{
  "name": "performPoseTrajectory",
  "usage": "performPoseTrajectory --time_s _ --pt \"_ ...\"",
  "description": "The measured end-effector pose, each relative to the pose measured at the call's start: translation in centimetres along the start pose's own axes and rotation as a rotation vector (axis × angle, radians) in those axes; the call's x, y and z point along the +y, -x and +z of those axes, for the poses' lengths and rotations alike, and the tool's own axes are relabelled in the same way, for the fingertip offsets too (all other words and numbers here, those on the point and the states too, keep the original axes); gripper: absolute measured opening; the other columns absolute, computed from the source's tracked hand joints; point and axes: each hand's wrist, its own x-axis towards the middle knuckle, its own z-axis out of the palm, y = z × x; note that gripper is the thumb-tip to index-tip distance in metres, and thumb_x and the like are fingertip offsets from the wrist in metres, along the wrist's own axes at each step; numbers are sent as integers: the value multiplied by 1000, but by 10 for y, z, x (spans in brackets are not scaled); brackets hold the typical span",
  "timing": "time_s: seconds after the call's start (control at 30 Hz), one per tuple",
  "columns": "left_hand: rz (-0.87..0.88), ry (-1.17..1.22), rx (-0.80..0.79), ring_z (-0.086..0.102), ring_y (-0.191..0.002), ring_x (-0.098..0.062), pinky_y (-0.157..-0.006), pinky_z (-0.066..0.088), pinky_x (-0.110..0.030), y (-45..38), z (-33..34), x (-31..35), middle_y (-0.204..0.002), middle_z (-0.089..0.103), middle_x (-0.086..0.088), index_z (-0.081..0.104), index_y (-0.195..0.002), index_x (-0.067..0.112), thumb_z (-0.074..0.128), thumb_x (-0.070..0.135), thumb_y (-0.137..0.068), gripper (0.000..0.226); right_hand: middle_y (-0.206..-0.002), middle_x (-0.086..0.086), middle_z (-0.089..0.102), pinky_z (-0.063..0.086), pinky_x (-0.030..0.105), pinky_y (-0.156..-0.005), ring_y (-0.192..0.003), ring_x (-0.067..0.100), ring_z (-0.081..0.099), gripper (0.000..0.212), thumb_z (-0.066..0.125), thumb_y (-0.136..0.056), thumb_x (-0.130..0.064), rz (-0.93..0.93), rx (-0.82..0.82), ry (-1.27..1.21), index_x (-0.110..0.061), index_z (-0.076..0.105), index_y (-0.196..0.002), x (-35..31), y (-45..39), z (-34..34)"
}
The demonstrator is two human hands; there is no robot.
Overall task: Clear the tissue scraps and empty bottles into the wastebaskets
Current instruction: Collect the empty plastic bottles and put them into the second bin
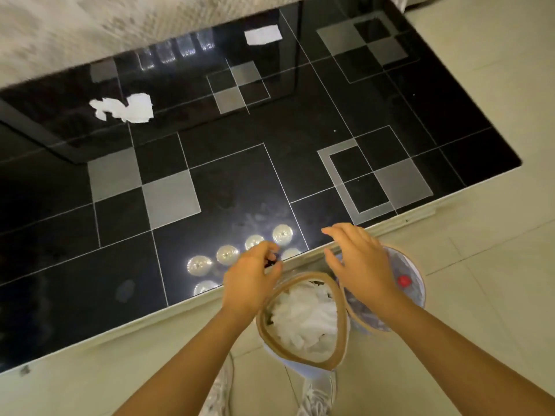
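Observation:
Two white tissue scraps lie on the black glass table (300, 121): a torn one (121, 108) at the far left and a flat one (262, 35) at the far edge. Several clear empty bottles (177, 52) stand blurred along the far edge. On the floor at the near edge stand two wastebaskets. The brown-rimmed one (344, 331) is full of white tissue. The other (419, 292), to its right, holds bottles, one with a red cap (404, 280). My left hand (250, 280) hovers by the tissue basket with loosely curled fingers, holding nothing. My right hand (360, 265) is spread above the right basket.
Round ceiling-light reflections (228, 255) shine on the glass near my left hand. Pale floor tiles (480, 325) surround the table. A shaggy light rug or sofa (90, 31) lies beyond the far edge. My shoes (318, 397) stand under the baskets.

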Motion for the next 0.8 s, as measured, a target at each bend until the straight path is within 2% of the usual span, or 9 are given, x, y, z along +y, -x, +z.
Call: performPoseTrajectory --time_s 0.2,0.4,0.5,0.67,0.8 --pt "-36 -3 107 58 -96 -4 -73 41 -24 -16 -79 -32 -109 61 20 56 -112 39 59 37 -89 23 -116 0 62 52 39 -79 -102 23 60 33 66 -84 -24 -74 -44 42 -19 61 -116 -72 -50 6" --pt "-63 58 166 59 -106 -9 -85 48 -29 -28 -148 -94 -117 61 17 55 -118 36 62 36 -88 31 -123 1 60 48 37 -89 -111 22 57 34 61 -88 -26 -93 -91 46 -19 60 -121 -146 -86 26" --pt "-53 65 183 58 -107 -6 -84 50 -28 -36 -182 -129 -119 60 17 52 -121 37 63 37 -88 35 -122 2 60 50 40 -88 -109 23 58 34 64 -87 -24 -94 -86 34 -18 60 -120 -184 -102 43" --pt "-30 45 229 52 -120 -8 -93 49 -33 -57 -237 -189 -130 54 17 47 -130 36 64 39 -87 46 -121 1 60 50 39 -86 -107 23 58 35 65 -86 -23 -99 -73 49 -17 60 -120 -243 -139 72" --pt "-66 40 284 49 -123 -12 -89 48 -33 -86 -271 -224 -134 50 13 44 -135 33 67 42 -85 56 -119 1 60 49 37 -83 -105 23 59 35 66 -85 -23 -109 -72 67 -17 60 -119 -273 -174 89"
